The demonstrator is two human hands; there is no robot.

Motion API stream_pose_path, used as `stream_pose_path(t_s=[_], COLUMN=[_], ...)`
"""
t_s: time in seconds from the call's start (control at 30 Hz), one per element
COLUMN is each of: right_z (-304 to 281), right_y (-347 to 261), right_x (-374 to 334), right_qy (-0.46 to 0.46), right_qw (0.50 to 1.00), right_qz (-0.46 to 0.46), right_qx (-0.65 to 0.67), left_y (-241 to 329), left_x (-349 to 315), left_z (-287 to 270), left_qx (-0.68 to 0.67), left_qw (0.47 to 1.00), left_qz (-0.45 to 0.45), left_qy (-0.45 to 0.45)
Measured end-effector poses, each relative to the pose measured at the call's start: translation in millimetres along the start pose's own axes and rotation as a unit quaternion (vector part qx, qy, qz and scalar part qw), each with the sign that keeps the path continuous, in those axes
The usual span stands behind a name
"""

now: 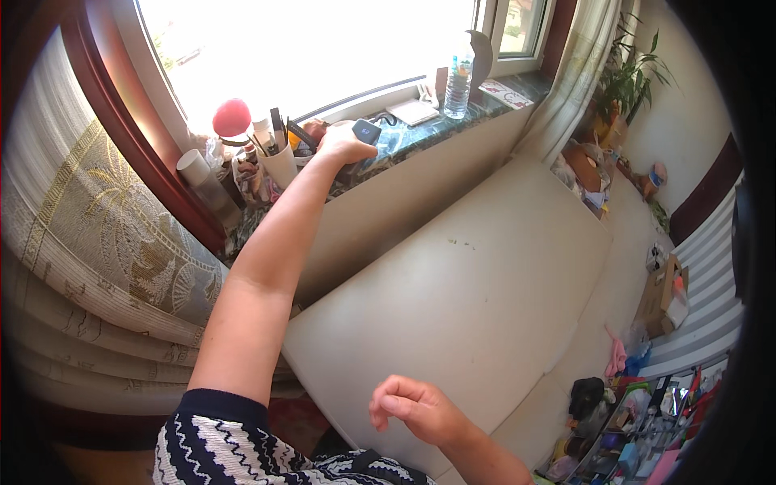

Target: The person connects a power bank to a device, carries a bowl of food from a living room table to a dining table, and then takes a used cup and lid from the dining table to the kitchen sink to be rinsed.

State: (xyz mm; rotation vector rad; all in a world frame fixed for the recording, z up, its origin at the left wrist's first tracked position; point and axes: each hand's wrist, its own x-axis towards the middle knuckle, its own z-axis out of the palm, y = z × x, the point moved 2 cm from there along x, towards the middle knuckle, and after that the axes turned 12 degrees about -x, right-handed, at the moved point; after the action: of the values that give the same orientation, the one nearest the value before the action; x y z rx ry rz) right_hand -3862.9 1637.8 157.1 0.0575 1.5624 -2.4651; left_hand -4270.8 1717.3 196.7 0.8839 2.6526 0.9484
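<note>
My left arm reaches out to the dark green marble windowsill [396, 144]. My left hand [343, 145] is closed around a small, dark, flat-faced object [367, 132] with a light mark on it; its exact kind cannot be made out. Beside that hand stands a white cup [280, 166] with brushes and dark sticks in it. A round pink item [232, 118] rises to the cup's left. My right hand [414, 411] hovers over the near part of the pale tabletop [453, 307], its fingers curled in loosely with nothing seen in them.
Farther along the sill are a white flat box [412, 111], a clear plastic bottle [457, 90] and a printed card [506, 94]. A patterned curtain [113, 202] hangs at left. Right of the table lie a cardboard box [664, 297] and a crowded heap of small goods [638, 432].
</note>
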Motion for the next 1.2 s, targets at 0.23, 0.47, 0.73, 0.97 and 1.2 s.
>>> stream_pose_path(t_s=[0.23, 0.47, 0.73, 0.97, 1.2], right_z=[-15, -22, -29, -32, -23], right_y=[16, 26, 51, 67, 93], right_x=[11, 18, 2, -24, -59], right_qy=[0.14, 0.148, 0.195, 0.251, 0.284], right_qw=[0.987, 0.985, 0.975, 0.962, 0.944], right_qz=[0.045, 0.049, 0.054, 0.055, 0.043], right_qx=[0.06, 0.071, 0.092, 0.09, 0.164], left_y=[1, -13, 4, -7, -8], left_x=[3, 19, -9, -54, -65], left_z=[-8, 10, 5, 1, 6], left_qx=[-0.004, 0.025, 0.114, 0.202, 0.21], left_qw=[0.998, 0.997, 0.993, 0.973, 0.97], left_qz=[-0.016, -0.063, -0.029, 0.048, 0.055], left_qy=[-0.059, 0.031, 0.021, 0.097, 0.112])
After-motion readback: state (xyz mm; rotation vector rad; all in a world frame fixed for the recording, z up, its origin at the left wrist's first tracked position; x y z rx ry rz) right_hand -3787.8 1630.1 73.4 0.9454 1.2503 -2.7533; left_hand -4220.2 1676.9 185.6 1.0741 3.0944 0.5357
